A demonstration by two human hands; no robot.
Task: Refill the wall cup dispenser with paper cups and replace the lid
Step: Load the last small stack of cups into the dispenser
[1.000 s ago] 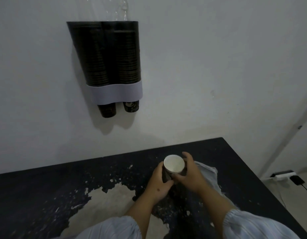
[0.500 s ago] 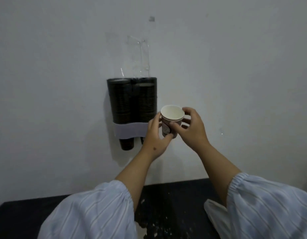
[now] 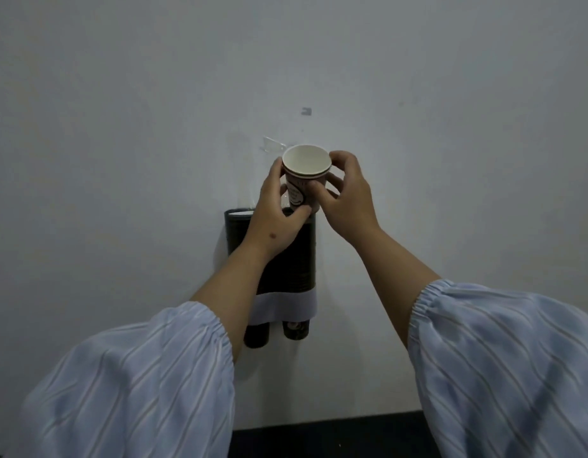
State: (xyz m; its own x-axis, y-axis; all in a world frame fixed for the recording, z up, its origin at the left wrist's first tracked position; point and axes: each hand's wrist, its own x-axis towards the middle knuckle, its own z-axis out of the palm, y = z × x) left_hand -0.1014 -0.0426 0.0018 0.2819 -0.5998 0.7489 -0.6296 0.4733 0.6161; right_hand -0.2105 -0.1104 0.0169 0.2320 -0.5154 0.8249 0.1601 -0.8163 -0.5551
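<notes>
The paper cup [image 3: 305,180] is white inside, with a dark double line under its rim and a brown printed outside. The dispenser [image 3: 295,259] is black with a pale lilac-white band. Both sleeves [image 3: 147,385] are light blue with thin pale stripes. The wall [image 3: 120,127] is grey-white; the desk [image 3: 319,434] looks black, though dimly lit.

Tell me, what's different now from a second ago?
Both hands lifted the paper cup from just above the dark table up to above the top of the wall dispenser. The left hand and right hand hold it the same way, opening up, fingers around its sides. The dispenser looks unchanged, with cups poking out below.
</notes>
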